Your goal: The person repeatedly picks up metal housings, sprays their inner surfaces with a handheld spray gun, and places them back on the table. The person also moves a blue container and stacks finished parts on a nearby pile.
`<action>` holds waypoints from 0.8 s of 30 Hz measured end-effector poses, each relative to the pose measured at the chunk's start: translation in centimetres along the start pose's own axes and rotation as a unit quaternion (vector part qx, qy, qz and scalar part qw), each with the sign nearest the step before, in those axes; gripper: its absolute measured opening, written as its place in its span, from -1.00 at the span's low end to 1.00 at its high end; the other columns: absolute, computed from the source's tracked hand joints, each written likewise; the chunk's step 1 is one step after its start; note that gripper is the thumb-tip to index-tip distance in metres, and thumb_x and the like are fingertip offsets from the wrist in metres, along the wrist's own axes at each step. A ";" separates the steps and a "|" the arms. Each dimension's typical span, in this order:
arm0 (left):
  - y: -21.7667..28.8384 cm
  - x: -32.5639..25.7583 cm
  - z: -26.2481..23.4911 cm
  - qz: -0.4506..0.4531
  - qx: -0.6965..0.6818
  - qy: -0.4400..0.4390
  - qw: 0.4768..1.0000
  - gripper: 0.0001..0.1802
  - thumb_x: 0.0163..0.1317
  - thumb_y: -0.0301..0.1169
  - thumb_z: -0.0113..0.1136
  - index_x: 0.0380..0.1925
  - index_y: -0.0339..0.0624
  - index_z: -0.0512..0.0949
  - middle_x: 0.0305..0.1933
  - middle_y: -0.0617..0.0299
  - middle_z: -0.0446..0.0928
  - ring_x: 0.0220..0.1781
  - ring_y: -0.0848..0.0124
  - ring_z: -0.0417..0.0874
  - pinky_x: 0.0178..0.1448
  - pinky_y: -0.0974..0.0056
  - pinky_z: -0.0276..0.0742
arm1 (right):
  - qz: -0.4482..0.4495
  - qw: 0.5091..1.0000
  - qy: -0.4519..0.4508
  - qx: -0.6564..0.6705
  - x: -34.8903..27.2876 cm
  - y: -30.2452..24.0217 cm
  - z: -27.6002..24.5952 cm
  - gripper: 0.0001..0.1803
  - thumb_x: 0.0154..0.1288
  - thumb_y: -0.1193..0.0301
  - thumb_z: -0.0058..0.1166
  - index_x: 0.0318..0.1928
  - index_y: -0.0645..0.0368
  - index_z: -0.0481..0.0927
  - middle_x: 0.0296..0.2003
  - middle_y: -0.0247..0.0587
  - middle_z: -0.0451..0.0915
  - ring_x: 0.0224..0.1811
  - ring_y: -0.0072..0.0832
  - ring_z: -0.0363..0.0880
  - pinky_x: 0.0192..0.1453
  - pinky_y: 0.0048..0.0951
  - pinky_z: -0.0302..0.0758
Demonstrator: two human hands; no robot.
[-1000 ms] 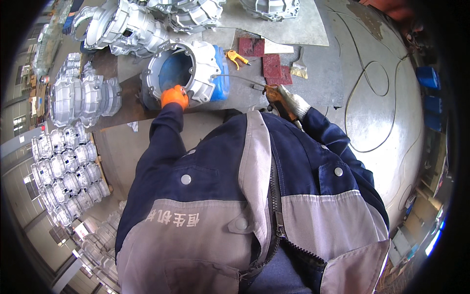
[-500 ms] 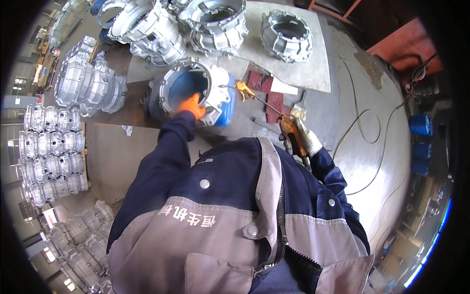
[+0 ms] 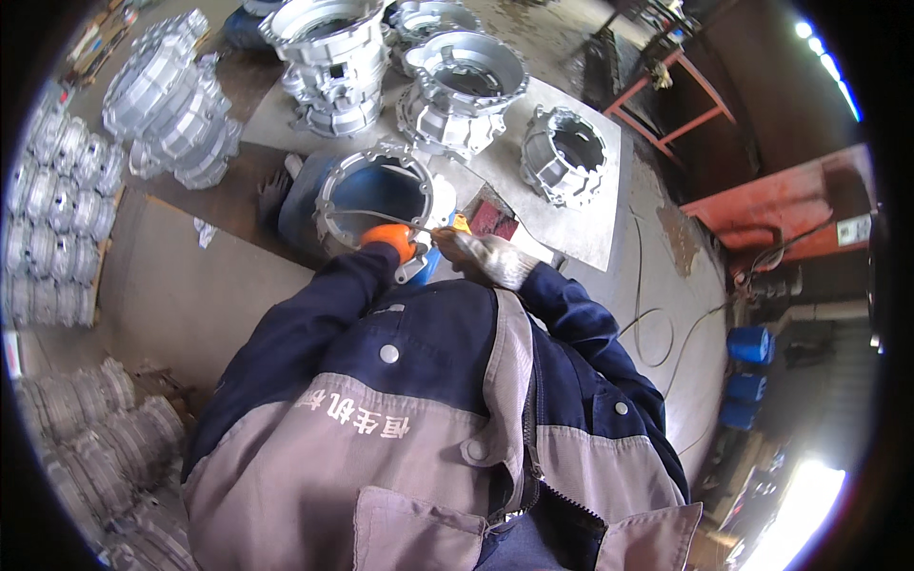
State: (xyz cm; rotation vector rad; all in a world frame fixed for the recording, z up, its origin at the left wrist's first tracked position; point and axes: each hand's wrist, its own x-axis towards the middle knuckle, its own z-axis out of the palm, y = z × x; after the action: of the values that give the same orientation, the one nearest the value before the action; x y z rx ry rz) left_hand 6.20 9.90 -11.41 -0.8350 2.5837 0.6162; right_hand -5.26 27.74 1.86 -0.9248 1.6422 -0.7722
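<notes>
A silver cast-metal housing (image 3: 424, 195) rests on a blue drum (image 3: 297, 205) in front of me, its round opening tilted toward me. My left hand (image 3: 388, 238), in an orange glove, grips the near rim. In a whitish glove, my right hand (image 3: 490, 259) is closed on a long thin-rod tool (image 3: 376, 215) with a brown handle. The rod reaches left across the housing's opening, above the left hand; where its tip touches cannot be made out. Part of a yellow blow gun (image 3: 462, 224) shows just beyond the right hand.
More silver housings (image 3: 457, 90) stand upright on the pale sheet at the back, one (image 3: 564, 157) farther right. Stacked housings (image 3: 57, 209) line the left side. Dark red blocks (image 3: 492, 219) lie beyond my right hand. A cable (image 3: 640, 324) curls over the floor toward blue containers (image 3: 749, 344).
My right hand has swung up and left from beside my body, bringing the rod over the housing's opening. The left hand has stayed at the rim. The whole view has shifted.
</notes>
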 end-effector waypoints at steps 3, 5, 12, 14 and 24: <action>-0.9 0.4 0.9 0.030 -0.026 0.038 0.998 -0.51 0.03 0.06 0.17 -0.18 -0.04 0.58 -0.16 0.09 0.59 -0.10 0.10 0.59 -0.03 0.07 0.48 | 0.014 0.990 0.040 -0.137 2.5 -1.2 0.8 -0.19 0.32 -0.23 -0.46 -0.22 0.33 0.53 -0.40 0.07 0.58 -0.32 -0.16 0.58 -0.14 -0.25 0.45; -1.4 0.9 1.6 0.041 -0.024 0.047 0.998 -0.54 0.02 0.03 0.18 -0.21 -0.04 0.59 -0.18 0.09 0.60 -0.13 0.10 0.60 -0.06 0.06 0.48 | 0.081 0.983 0.112 -0.122 2.6 -1.5 0.5 -0.16 0.27 -0.29 -0.45 -0.32 0.34 0.52 -0.53 -0.06 0.53 -0.47 -0.27 0.54 -0.28 -0.28 0.45; -1.1 0.0 0.4 0.051 -0.097 0.118 0.987 -0.70 -0.09 -0.18 0.15 -0.43 -0.12 0.63 -0.33 -0.05 0.59 -0.26 0.01 0.60 -0.16 -0.05 0.49 | -0.129 0.938 0.210 0.245 -1.7 2.1 -3.4 -0.38 0.35 -0.04 -0.18 0.17 0.21 0.31 -0.18 -0.10 0.54 -0.22 -0.36 0.57 -0.21 -0.31 0.52; -0.7 -0.5 -2.1 0.062 -0.081 0.144 0.984 -0.65 -0.01 -0.13 0.11 -0.31 -0.09 0.61 -0.20 -0.05 0.57 -0.16 -0.02 0.58 -0.06 -0.03 0.47 | -0.102 0.874 0.204 0.430 -4.3 3.5 -4.2 -0.39 0.34 -0.02 -0.15 0.20 0.18 0.28 -0.14 -0.11 0.51 -0.17 -0.33 0.55 -0.16 -0.26 0.54; -13.1 4.1 -9.7 0.133 -0.329 0.244 0.903 -0.76 0.11 -0.40 -0.06 -0.46 -0.28 0.57 -0.40 -0.14 0.56 -0.35 -0.07 0.58 -0.26 -0.03 0.47 | -0.178 0.750 0.171 0.614 -14.6 4.2 -0.5 -0.38 0.35 -0.01 -0.19 0.24 0.15 0.25 -0.03 -0.12 0.50 -0.06 -0.23 0.52 0.05 -0.18 0.48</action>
State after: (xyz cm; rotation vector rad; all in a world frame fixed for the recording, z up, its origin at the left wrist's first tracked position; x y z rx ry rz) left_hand 9.27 -6.43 -8.89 -0.9197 2.9934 1.6085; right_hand -4.38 42.49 5.25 -0.0862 0.8330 -2.0283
